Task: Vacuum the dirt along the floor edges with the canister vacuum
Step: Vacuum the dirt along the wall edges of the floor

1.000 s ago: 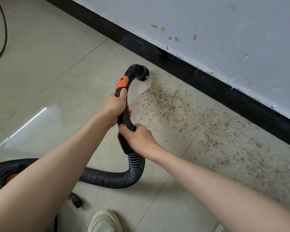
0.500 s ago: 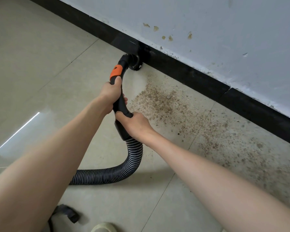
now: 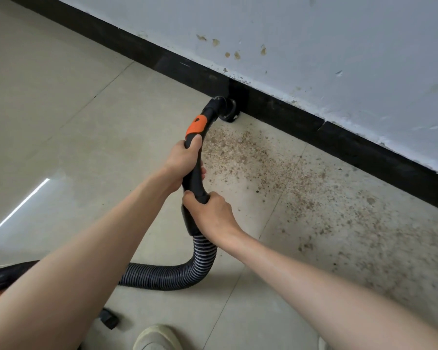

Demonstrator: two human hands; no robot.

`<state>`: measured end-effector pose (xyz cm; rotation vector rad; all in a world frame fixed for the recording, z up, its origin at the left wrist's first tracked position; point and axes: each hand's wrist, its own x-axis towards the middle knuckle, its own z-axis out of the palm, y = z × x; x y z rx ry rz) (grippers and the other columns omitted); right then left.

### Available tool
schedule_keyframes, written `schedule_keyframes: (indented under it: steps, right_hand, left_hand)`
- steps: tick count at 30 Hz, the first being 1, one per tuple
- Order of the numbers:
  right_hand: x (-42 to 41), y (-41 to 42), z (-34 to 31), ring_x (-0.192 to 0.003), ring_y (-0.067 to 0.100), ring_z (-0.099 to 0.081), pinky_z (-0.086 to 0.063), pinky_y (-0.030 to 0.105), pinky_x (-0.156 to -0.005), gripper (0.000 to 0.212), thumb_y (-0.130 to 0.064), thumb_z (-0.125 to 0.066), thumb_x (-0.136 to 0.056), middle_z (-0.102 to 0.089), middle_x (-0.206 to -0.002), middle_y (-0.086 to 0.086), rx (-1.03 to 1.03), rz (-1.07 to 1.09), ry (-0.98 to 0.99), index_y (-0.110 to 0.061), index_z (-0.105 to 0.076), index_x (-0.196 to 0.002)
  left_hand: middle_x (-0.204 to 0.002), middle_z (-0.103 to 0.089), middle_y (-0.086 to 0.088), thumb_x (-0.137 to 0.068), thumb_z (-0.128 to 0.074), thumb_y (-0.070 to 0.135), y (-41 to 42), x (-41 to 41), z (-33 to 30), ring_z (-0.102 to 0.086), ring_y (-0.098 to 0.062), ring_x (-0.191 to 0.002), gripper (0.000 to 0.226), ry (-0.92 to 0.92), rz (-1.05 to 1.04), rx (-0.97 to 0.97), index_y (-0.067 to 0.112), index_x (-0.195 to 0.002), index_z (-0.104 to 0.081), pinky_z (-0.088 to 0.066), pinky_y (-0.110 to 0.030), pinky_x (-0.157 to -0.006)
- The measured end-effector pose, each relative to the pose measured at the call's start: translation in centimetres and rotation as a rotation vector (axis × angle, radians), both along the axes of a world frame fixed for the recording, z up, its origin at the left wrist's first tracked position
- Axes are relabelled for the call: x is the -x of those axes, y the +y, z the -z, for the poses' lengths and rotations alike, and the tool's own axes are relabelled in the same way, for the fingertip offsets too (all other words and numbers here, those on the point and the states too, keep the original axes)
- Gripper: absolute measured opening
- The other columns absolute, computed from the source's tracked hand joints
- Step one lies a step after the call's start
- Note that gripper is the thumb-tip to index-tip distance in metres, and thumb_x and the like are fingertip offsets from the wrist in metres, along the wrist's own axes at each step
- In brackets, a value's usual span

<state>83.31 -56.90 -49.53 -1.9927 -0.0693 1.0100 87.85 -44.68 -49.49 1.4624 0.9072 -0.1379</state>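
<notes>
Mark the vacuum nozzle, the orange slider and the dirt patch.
vacuum nozzle (image 3: 227, 111): head view, its round end at the baseboard.
orange slider (image 3: 196, 126): head view, its middle.
dirt patch (image 3: 248, 155): head view, dense part beside the handle.

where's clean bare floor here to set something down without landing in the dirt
The tiles left of the vacuum handle, out from the black baseboard, are bare and clean. To the right, dirt covers the floor along the baseboard. Near the bottom, the hose, the canister and a shoe crowd it.
</notes>
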Motion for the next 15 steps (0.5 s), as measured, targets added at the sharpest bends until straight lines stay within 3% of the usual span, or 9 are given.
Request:
schedule_keyframes:
  steps: [5,10,15]
  right_hand:
    - [0.9,-1.1,-0.3,-0.069,0.011,-0.057,-0.04,0.028,-0.053,0.043,-0.057,-0.051,-0.085,-0.058,-0.084,-0.003,0.019,0.043,0.016,-0.015,-0.053,-0.098]
    - [1.9,-2.2,-0.1,-0.073,0.016,-0.06,-0.043,0.03,-0.059,0.047,-0.058,-0.05,-0.085,-0.059,-0.086,-0.001,0.038,0.09,0.009,-0.013,-0.053,-0.099]
    - [2.7,-3.0,0.1,-0.074,0.016,-0.06,-0.045,0.03,-0.061,0.043,-0.056,-0.052,-0.087,-0.06,-0.087,0.0,0.031,0.138,0.003,-0.014,-0.053,-0.096]
  left_hand:
    - [-0.071,-0.049,-0.008,-0.099,-0.042,0.038,-1.2,0.3,-0.1,-0.051,-0.015,-0.042,0.027,0.012,0.047,0.026,0.011,-0.098,-0.043,-0.051,-0.026,-0.044]
    - [-0.067,-0.049,-0.008,-0.099,-0.042,0.038,-2.8,0.7,0.3,-0.051,-0.014,-0.039,0.027,-0.008,0.075,0.035,0.013,-0.09,-0.044,-0.049,-0.026,-0.044]
    - [-0.068,-0.05,-0.008,-0.099,-0.042,0.038,-3.7,1.0,0.6,-0.052,-0.016,-0.042,0.027,-0.02,0.143,0.034,0.012,-0.103,-0.044,-0.048,-0.027,-0.044]
